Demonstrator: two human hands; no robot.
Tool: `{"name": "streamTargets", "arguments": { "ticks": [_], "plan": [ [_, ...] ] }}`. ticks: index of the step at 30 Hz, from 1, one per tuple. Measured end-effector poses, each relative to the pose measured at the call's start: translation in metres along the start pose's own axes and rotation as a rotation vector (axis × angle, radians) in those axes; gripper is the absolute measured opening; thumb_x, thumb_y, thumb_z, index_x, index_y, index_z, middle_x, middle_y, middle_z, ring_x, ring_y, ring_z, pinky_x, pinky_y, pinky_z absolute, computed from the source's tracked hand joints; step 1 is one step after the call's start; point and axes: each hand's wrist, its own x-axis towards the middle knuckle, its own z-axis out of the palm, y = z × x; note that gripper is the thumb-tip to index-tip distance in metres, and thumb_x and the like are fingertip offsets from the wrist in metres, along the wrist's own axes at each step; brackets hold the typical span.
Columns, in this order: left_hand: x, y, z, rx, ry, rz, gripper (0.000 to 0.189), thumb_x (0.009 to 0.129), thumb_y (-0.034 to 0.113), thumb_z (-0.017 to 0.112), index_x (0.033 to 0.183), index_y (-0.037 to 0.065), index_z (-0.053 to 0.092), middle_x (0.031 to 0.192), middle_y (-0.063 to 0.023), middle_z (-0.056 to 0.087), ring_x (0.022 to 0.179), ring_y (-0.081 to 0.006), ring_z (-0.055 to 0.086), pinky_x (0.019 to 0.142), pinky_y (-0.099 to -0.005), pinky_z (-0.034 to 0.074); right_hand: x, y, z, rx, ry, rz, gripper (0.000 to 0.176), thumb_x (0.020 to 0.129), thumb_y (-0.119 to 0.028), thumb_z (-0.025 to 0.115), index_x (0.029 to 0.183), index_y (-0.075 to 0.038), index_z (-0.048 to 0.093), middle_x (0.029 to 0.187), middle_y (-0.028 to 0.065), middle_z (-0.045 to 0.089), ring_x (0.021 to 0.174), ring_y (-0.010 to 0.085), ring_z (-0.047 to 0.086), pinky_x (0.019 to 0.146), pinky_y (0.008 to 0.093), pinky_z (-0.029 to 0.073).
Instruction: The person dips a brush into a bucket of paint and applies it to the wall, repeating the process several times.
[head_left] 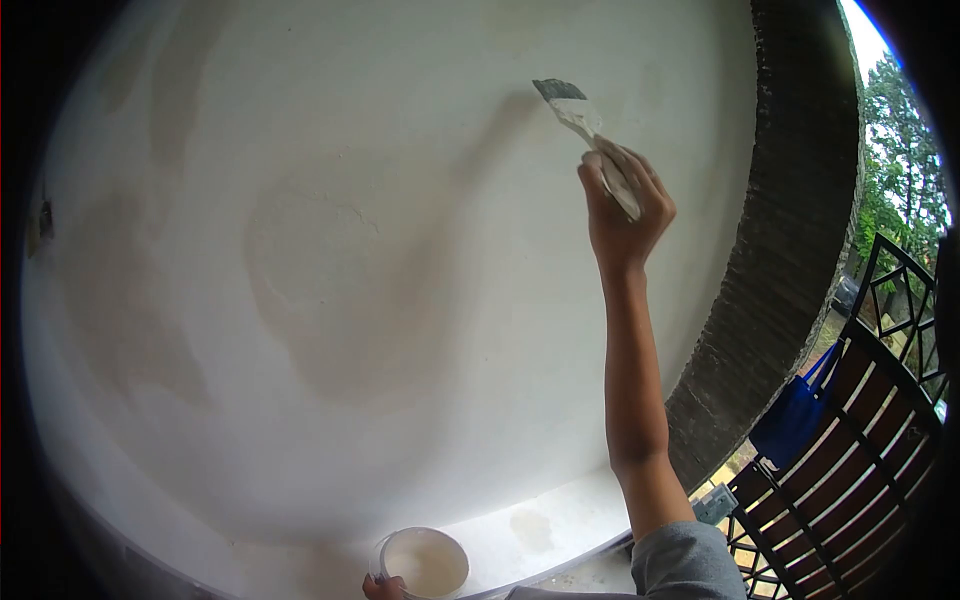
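A flat paintbrush (574,112) with a pale, paint-smeared handle and dark bristles is gripped in my right hand (632,200), raised high at the end of an outstretched arm. The bristle end points up and left, overlapping the white wall (400,250). Low in the view, my left hand (385,587) closes on the side of a round white bucket (468,565). Off-white paint (425,562) shows inside it. Most of the left hand is cut off by the bottom edge.
A dark, rough-edged column (790,200) borders the wall on the right. Beyond it stand a black metal gate (860,440), a blue bag (790,425) hanging on it, and trees (900,150). A white ledge (530,525) runs along the wall's foot.
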Motion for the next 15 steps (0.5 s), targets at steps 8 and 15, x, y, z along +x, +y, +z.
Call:
{"name": "streamTargets", "arguments": {
  "ticks": [8, 15],
  "plan": [
    [0.050, -0.038, -0.038, -0.168, 0.008, 0.135, 0.036, 0.087, 0.003, 0.053, 0.121, 0.001, 0.040, 0.073, -0.0131, 0.049, 0.051, -0.0207, 0.045, 0.042, -0.0355, 0.040, -0.021, -0.001, -0.007, -0.017, -0.003, 0.001, 0.022, 0.069, -0.003, 0.075, 0.090, -0.001, 0.072, 0.087, 0.0124, 0.070, 0.072, 0.0185, 0.069, 0.064, 0.0272, 0.054],
    [0.035, -0.040, -0.023, -0.067, -0.025, 0.070, 0.039, 0.088, 0.000, 0.052, 0.125, 0.000, 0.038, 0.072, -0.0123, 0.048, 0.052, -0.0206, 0.046, 0.043, -0.0352, 0.042, -0.031, 0.003, -0.009, -0.008, -0.049, 0.034, 0.020, 0.071, -0.003, 0.074, 0.091, -0.001, 0.072, 0.086, 0.0123, 0.070, 0.071, 0.0198, 0.068, 0.063, 0.0282, 0.054]
  ]
}}
